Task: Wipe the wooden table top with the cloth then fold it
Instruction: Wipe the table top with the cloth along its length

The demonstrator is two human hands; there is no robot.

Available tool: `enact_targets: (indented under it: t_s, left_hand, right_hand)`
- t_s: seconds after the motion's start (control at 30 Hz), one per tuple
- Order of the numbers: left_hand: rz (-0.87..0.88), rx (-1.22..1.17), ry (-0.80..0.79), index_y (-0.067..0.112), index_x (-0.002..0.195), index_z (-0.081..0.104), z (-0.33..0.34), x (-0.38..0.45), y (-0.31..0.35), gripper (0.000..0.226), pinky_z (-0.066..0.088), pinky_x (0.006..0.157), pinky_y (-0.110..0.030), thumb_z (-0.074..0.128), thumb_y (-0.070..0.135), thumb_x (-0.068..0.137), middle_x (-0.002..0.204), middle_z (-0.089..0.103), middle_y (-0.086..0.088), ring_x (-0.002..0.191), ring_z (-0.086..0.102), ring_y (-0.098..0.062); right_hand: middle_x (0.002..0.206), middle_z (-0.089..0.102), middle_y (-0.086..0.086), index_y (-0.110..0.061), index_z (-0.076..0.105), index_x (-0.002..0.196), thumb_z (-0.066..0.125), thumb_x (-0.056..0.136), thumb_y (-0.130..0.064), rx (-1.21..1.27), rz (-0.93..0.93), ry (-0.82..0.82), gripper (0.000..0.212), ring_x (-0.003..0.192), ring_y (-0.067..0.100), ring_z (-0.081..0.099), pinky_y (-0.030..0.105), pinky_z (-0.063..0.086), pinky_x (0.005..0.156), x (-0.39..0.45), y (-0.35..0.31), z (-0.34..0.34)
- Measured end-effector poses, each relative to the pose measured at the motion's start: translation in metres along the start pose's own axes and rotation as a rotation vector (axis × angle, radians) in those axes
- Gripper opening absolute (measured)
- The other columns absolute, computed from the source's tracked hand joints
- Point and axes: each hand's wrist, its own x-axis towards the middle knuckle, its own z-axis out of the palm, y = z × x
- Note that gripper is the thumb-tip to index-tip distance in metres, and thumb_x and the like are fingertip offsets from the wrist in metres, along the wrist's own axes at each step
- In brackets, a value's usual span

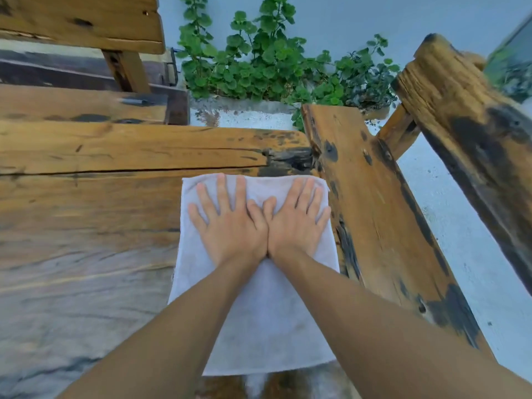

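A white cloth [267, 321] lies flat as a long rectangle on the wooden table top [86, 226], close to the table's right edge. My left hand [230, 223] and my right hand [298, 220] press flat on the far half of the cloth, side by side, thumbs touching, fingers spread. Neither hand grips the cloth. My forearms cover part of the near half of the cloth.
A wooden bench [383, 226] runs along the table's right side, with its backrest [475, 133] further right. Another bench [80, 102] stands beyond the table's far edge. Green plants [273, 59] grow in a white planter [241, 113] by a pale wall.
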Motion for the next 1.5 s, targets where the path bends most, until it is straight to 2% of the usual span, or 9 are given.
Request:
enact_targets:
  t_s: [0.37,0.47,0.53,0.6,0.73,1.0,1.2,1.33,1.5]
  left_hand:
    - [-0.078,0.084,0.019,0.040,0.157,0.006,0.015,0.142,0.060,0.066,-0.009,0.120,-0.058,0.002,0.057,0.093,0.169,-0.002,0.006,0.153,-0.016,-0.034]
    - [-0.074,0.098,-0.005,0.037,0.156,0.020,0.015,0.163,0.072,0.068,-0.009,0.120,-0.059,0.005,0.058,0.093,0.168,0.009,0.001,0.153,-0.013,-0.035]
    - [-0.082,0.080,0.007,0.030,0.150,0.038,0.015,0.173,0.080,0.072,-0.008,0.120,-0.059,0.006,0.058,0.092,0.165,0.024,-0.003,0.154,-0.008,-0.034]
    - [-0.096,0.080,0.012,0.025,0.145,0.047,0.015,0.180,0.085,0.075,-0.007,0.120,-0.058,0.005,0.057,0.092,0.160,0.033,-0.007,0.154,-0.004,-0.033]
    - [-0.104,0.108,0.007,0.022,0.143,0.049,0.015,0.182,0.088,0.075,-0.006,0.120,-0.058,0.006,0.058,0.093,0.159,0.035,-0.010,0.154,0.001,-0.031]
    - [-0.112,0.076,0.050,0.019,0.145,0.049,0.013,0.179,0.089,0.072,-0.003,0.122,-0.054,0.011,0.057,0.096,0.159,0.036,-0.010,0.154,0.006,-0.027]
    - [-0.054,0.020,0.042,0.029,0.156,0.028,0.014,0.152,0.084,0.064,-0.006,0.123,-0.051,0.015,0.054,0.098,0.167,0.015,0.000,0.155,-0.004,-0.026]
    - [-0.017,0.018,0.039,0.032,0.158,0.018,0.014,0.118,0.078,0.062,-0.007,0.123,-0.051,0.013,0.052,0.099,0.169,0.004,0.002,0.155,-0.006,-0.026]
    - [0.019,0.049,0.016,0.033,0.158,0.015,0.016,0.072,0.073,0.061,-0.007,0.123,-0.051,0.013,0.052,0.100,0.169,0.001,0.003,0.155,-0.007,-0.026]
  right_hand:
    - [0.169,-0.010,0.001,-0.024,-0.001,0.162,0.020,0.102,-0.058,0.064,-0.068,-0.049,0.072,0.155,0.023,-0.011,0.048,-0.006,0.124,0.153,-0.045,-0.010]
    - [0.167,0.018,0.006,-0.023,0.024,0.158,0.020,0.101,-0.058,0.036,-0.055,-0.033,0.067,0.150,0.028,0.019,0.046,0.013,0.121,0.174,-0.050,-0.016]
    - [0.148,0.045,0.008,-0.021,0.049,0.141,0.023,0.101,-0.056,0.016,-0.066,0.002,0.059,0.132,0.030,0.041,0.045,0.031,0.107,0.189,-0.054,-0.020]
    - [0.137,0.054,0.007,-0.020,0.059,0.129,0.023,0.101,-0.053,0.010,-0.079,0.010,0.056,0.123,0.030,0.047,0.044,0.037,0.099,0.198,-0.056,-0.022]
    - [0.133,0.056,0.007,-0.020,0.063,0.125,0.024,0.101,-0.050,0.016,-0.093,0.012,0.055,0.122,0.029,0.048,0.044,0.038,0.095,0.199,-0.056,-0.022]
    - [0.134,0.055,0.007,-0.019,0.061,0.127,0.024,0.101,-0.051,0.082,-0.134,0.013,0.055,0.125,0.029,0.046,0.047,0.037,0.100,0.197,-0.053,-0.023]
    - [0.166,0.018,0.010,-0.021,0.022,0.158,0.026,0.101,-0.059,0.132,-0.154,-0.012,0.069,0.147,0.028,0.025,0.052,0.036,0.109,0.178,-0.036,-0.022]
    - [0.168,0.006,0.012,-0.024,0.012,0.161,0.029,0.100,-0.059,0.187,-0.118,-0.012,0.072,0.150,0.030,0.021,0.050,0.040,0.100,0.147,-0.017,-0.021]
    - [0.164,0.021,0.013,-0.026,0.000,0.161,0.026,0.100,-0.062,0.157,-0.107,-0.032,0.075,0.134,0.034,0.046,0.042,0.034,0.080,0.109,0.012,-0.019]
